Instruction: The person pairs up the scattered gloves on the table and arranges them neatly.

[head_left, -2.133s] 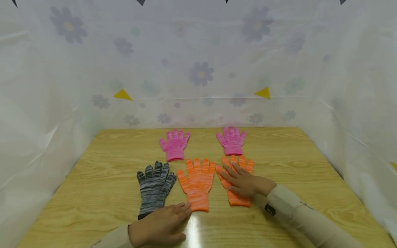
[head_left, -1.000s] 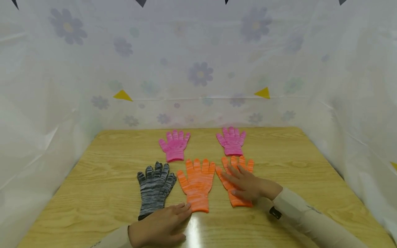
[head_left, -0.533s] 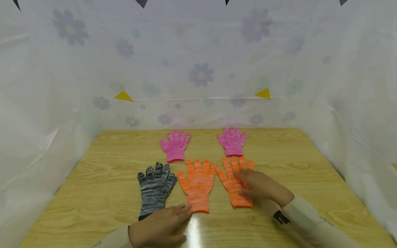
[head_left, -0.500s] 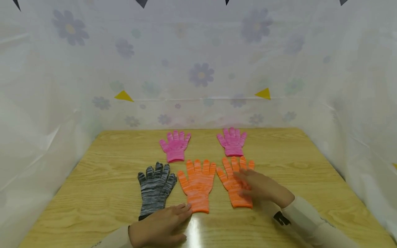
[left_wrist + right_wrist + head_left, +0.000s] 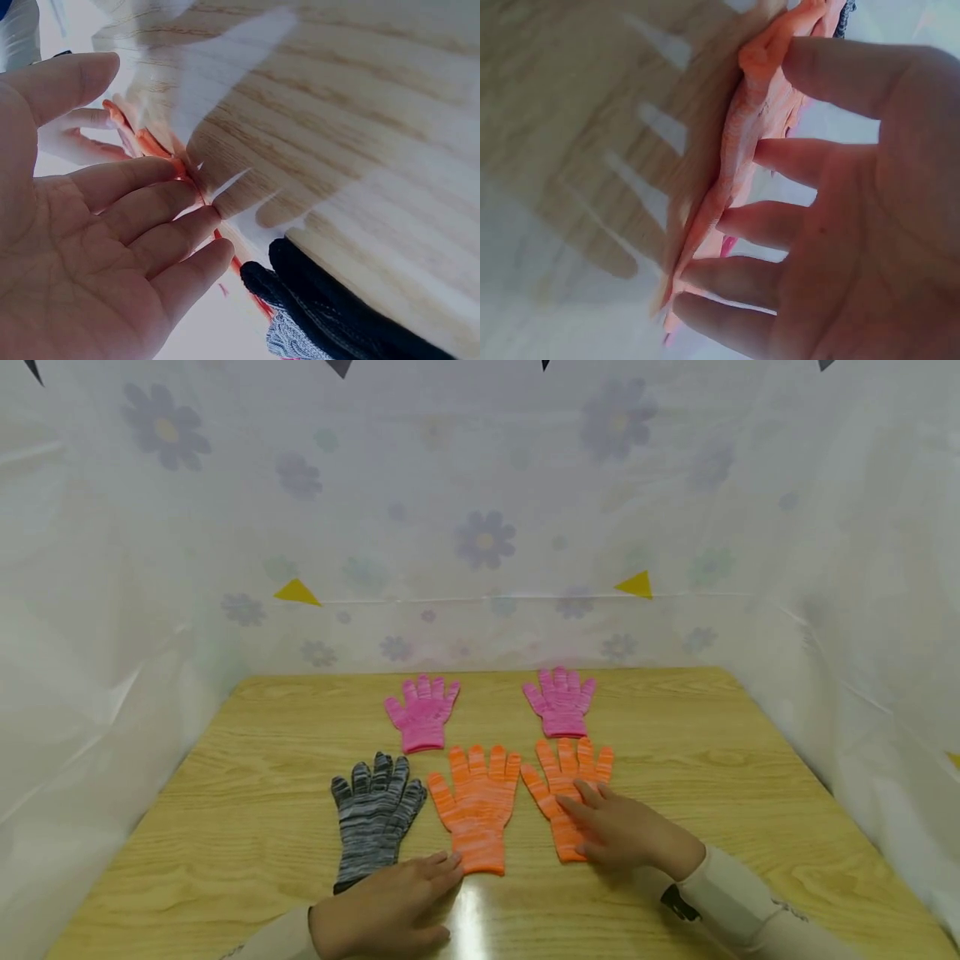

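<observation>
My right hand (image 5: 626,831) rests with fingertips on the right orange glove (image 5: 566,777), covering its lower right part. In the right wrist view, straight, spread fingers (image 5: 765,225) touch the edge of that orange glove (image 5: 739,135). My left hand (image 5: 397,902) lies with straight fingers at the cuff of the other orange glove (image 5: 480,810), its fingertips right at the cuff's left corner. The grey and black glove (image 5: 375,818) lies flat just beyond the left hand, which hides part of its cuff. In the left wrist view the palm (image 5: 82,277) shows, fingers extended.
Two pink gloves, one on the left (image 5: 423,714) and one on the right (image 5: 561,702), lie flat near the back of the wooden table (image 5: 262,793). Behind the table hangs a flowered sheet (image 5: 480,485), and pale sheeting encloses both sides.
My right hand has slid back from the middle of the right orange glove toward its lower right side, briefly lifting, then touching again. That glove's cuff shifted slightly right. The left hand stays still.
</observation>
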Demonstrator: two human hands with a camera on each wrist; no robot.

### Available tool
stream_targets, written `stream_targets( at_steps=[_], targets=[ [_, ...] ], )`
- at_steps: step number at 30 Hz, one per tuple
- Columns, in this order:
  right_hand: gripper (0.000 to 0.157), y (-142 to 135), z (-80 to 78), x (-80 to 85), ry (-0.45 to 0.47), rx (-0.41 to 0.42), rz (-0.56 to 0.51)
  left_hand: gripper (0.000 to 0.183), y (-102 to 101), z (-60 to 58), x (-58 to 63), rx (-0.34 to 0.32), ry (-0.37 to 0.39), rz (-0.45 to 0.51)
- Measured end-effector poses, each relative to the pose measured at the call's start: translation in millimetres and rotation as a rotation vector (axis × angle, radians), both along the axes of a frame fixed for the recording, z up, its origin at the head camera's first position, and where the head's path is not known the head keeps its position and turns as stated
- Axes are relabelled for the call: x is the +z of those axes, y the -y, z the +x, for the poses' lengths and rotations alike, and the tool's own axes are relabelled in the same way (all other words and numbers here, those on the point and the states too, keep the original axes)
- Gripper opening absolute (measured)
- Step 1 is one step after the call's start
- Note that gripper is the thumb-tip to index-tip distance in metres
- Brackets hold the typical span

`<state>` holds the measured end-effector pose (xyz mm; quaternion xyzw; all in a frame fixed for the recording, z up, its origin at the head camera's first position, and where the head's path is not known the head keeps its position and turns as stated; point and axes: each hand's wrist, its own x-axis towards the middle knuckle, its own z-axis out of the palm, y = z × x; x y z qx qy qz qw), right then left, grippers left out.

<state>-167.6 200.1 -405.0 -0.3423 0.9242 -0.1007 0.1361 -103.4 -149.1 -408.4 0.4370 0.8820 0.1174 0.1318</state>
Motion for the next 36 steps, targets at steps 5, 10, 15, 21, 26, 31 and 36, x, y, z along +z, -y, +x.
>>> stream_targets(
  at_steps=[5,10,15,21,26,31,36],
  targets=[
    [0.060,-1,1.1,-3.3,-0.053,-0.031,-0.045,0.064,-1,0.7,-0.8,0.006,0.004,0.004],
    [0.041,2,6.5,-3.8,-0.197,-0.042,-0.091,0.064,0,1.1,-1.3,0.003,-0.004,0.012],
    [0.013,4,16.8,-2.1,-0.246,-0.031,-0.151,0.064,0,1.1,-1.7,0.002,0.003,0.013],
    [0.022,5,24.4,-4.9,-0.200,0.007,-0.119,0.064,0,2.3,1.5,0.022,0.015,0.008],
    [0.018,9,28.8,-8.0,-0.232,0.017,-0.057,0.064,0,3.7,3.4,0.032,0.029,0.013],
    [0.017,17,35.5,-9.1,-0.346,0.041,0.047,0.064,1,3.9,2.4,0.027,0.019,0.015],
    [0.018,23,38.3,-8.0,-0.459,0.075,0.109,0.064,1,2.0,0.4,0.007,-0.007,0.014]
  ],
)
